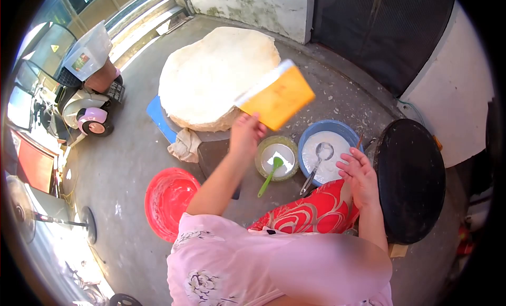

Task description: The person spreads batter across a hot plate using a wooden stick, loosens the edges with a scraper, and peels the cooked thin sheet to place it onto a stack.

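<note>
My left hand grips a flat yellow rectangular scraper with a whitish edge, held up in front of a large, thick, pale round slab. My right hand is raised with fingers apart and nothing visible in it, between a blue basin and a big round black pan. White batter fills much of the basin, and a metal ladle rests in it. Beside it, a green bowl holds whitish liquid and a green spoon or brush.
A red basin with white residue sits on the floor at left. Under the slab are a blue board and a crumpled cloth. A scooter and a fan stand further left; a dark door is behind.
</note>
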The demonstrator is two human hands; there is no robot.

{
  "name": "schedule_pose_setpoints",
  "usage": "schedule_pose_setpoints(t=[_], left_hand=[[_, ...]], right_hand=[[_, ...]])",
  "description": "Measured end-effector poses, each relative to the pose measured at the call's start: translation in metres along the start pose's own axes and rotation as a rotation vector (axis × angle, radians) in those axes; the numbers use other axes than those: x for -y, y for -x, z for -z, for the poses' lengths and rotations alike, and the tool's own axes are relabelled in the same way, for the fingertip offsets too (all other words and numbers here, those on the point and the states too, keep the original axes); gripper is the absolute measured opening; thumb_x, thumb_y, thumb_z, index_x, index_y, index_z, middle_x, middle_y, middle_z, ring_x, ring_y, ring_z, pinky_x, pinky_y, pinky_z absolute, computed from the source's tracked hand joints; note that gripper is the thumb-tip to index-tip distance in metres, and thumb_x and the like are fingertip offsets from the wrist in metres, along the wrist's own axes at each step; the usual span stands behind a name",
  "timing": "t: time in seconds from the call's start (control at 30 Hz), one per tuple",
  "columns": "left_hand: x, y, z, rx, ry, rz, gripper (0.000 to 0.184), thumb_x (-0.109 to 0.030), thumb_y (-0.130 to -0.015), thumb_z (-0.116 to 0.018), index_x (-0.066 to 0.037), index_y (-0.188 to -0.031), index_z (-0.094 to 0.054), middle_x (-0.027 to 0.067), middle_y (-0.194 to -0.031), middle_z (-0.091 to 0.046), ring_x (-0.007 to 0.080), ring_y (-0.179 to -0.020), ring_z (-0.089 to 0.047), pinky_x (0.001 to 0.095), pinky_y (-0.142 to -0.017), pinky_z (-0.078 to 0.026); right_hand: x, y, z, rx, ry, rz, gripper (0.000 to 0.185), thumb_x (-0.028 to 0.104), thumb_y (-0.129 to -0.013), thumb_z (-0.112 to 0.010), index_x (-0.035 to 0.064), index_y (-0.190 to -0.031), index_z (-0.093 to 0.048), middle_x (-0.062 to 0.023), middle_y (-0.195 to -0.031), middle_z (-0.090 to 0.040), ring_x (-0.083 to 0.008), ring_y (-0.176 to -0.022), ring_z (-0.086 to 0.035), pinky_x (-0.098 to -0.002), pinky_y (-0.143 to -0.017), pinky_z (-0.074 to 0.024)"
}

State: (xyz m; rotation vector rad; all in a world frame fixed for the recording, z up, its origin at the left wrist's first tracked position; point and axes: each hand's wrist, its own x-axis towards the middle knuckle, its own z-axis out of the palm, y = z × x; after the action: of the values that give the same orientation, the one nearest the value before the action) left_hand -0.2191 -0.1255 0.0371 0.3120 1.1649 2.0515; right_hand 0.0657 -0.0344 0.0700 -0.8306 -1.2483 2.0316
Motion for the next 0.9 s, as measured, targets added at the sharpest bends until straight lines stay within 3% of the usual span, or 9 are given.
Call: schedule_pose_setpoints(t=[0.1,0.2,0.27,0.4,0.47,0.53,0.6,0.67,0.9], left_hand=[[-0.038,-0.044,0.040,-0.264,0.051,0.038,0.006,-0.008,-0.088,-0.045,-0.002,-0.086,-0.043,0.0065,-0.073,-0.049,0.0106,-0.052,-0.044,0.0180,-0.044,-0.037],[-0.049,-0.079,0.083,-0.328,0.089,0.079,0.006,-0.008,-0.089,-0.043,-0.002,-0.088,-0.042,0.0074,-0.076,-0.049,0.0103,-0.056,-0.044,0.0183,-0.045,-0.037],[-0.051,-0.089,0.098,-0.385,0.108,0.222,0.013,-0.010,-0.090,-0.042,-0.001,-0.099,-0.040,0.0090,-0.078,-0.050,0.0110,-0.057,-0.045,0.0203,-0.043,-0.035],[-0.065,-0.069,0.090,-0.381,0.029,0.289,0.019,-0.019,-0.090,-0.044,-0.001,-0.092,-0.048,0.0072,-0.071,-0.054,0.0108,-0.051,-0.044,0.0205,-0.044,-0.036],[-0.083,-0.060,0.100,-0.293,-0.730,0.338,0.032,-0.030,-0.087,-0.049,-0.001,-0.081,-0.058,0.0069,-0.061,-0.057,0.0129,-0.047,-0.047,0.0243,-0.047,-0.040],[-0.090,-0.076,0.131,-0.354,-1.375,-0.077,0.039,-0.036,-0.082,-0.053,0.000,-0.072,-0.063,0.0083,-0.053,-0.057,0.0177,-0.047,-0.053,0.0298,-0.052,-0.044],[-0.108,-0.099,0.162,-0.450,-1.460,-0.450,0.024,-0.024,-0.078,-0.057,-0.001,-0.081,-0.064,0.0143,-0.070,-0.061,0.0268,-0.064,-0.059,0.0342,-0.062,-0.045],[-0.126,-0.121,0.186,-0.456,-1.682,-0.620,0.015,-0.012,-0.078,-0.054,-0.006,-0.086,-0.065,0.0118,-0.081,-0.064,0.0220,-0.073,-0.061,0.0311,-0.067,-0.047],[-0.146,-0.181,0.238,-0.396,-1.636,-0.354,0.017,-0.006,-0.075,-0.051,-0.007,-0.083,-0.066,0.0150,-0.082,-0.064,0.0252,-0.076,-0.061,0.0323,-0.069,-0.046]], right_hand=[[0.010,0.010,0.019,-0.132,0.024,0.029,0.035,0.011,-0.085,-0.053,0.0042,-0.118,-0.042,-0.0066,-0.102,-0.055,-0.0140,-0.085,-0.057,-0.0241,-0.073,-0.0446],[0.014,0.019,0.032,-0.208,0.060,0.081,0.031,0.013,-0.087,-0.051,0.0052,-0.116,-0.045,-0.0042,-0.093,-0.056,-0.0099,-0.075,-0.055,-0.0217,-0.067,-0.0440],[0.015,0.024,0.042,-0.240,0.064,0.084,0.032,0.013,-0.086,-0.051,0.0053,-0.116,-0.045,-0.0037,-0.092,-0.056,-0.0096,-0.074,-0.055,-0.0213,-0.066,-0.0437],[0.011,0.035,0.072,-0.357,0.062,0.090,0.031,0.011,-0.085,-0.054,0.0051,-0.114,-0.046,-0.0030,-0.087,-0.058,-0.0086,-0.072,-0.056,-0.0203,-0.065,-0.0434],[0.008,0.044,0.091,-0.458,0.099,0.077,0.030,0.012,-0.085,-0.054,0.0067,-0.114,-0.048,-0.0009,-0.086,-0.059,-0.0072,-0.072,-0.055,-0.0194,-0.065,-0.0424],[0.000,0.056,0.113,-0.540,0.103,0.059,0.028,0.013,-0.086,-0.053,0.0105,-0.113,-0.050,0.0023,-0.085,-0.059,-0.0052,-0.072,-0.054,-0.0177,-0.064,-0.0408],[-0.005,0.067,0.131,-0.605,0.133,0.026,0.027,0.014,-0.086,-0.053,0.0115,-0.113,-0.051,0.0030,-0.085,-0.059,-0.0048,-0.072,-0.054,-0.0174,-0.063,-0.0405],[-0.012,0.076,0.142,-0.704,0.190,-0.025,0.025,0.015,-0.086,-0.052,0.0136,-0.111,-0.052,0.0045,-0.083,-0.059,-0.0037,-0.071,-0.054,-0.0169,-0.063,-0.0395],[-0.039,0.094,0.152,-0.769,0.173,-0.105,0.022,0.016,-0.087,-0.052,0.0132,-0.109,-0.052,0.0046,-0.082,-0.058,-0.0033,-0.070,-0.053,-0.0173,-0.062,-0.0393]])
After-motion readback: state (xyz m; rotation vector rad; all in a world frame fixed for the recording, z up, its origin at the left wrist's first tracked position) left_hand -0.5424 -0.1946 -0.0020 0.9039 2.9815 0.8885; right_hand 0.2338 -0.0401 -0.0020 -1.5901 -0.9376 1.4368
